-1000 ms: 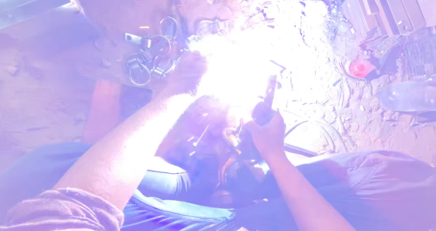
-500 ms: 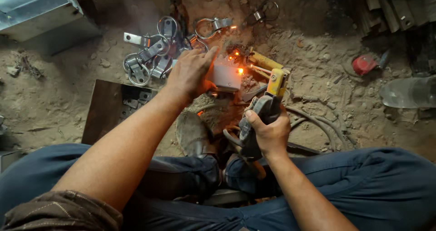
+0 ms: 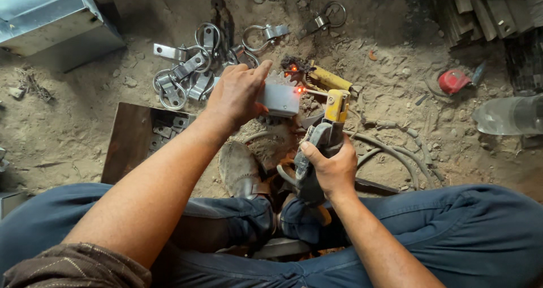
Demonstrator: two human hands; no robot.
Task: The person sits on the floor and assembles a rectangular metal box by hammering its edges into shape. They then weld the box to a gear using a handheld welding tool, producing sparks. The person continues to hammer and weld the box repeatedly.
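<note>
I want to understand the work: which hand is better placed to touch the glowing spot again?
Probably the right hand: it grips the yellow electrode holder beside the glowing spot, while the left hand holds the grey metal piece.

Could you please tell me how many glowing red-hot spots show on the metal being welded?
2: one glowing spot above the grey metal plate, one at its upper right corner, near the yellow welding holder. The left hand may hide others.

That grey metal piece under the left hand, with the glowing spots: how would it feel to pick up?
The grey metal piece looks stiff and probably heavy for its size. Orange glow at its right edge suggests it is hot there. The left hand grips the far side, likely cooler.
</note>
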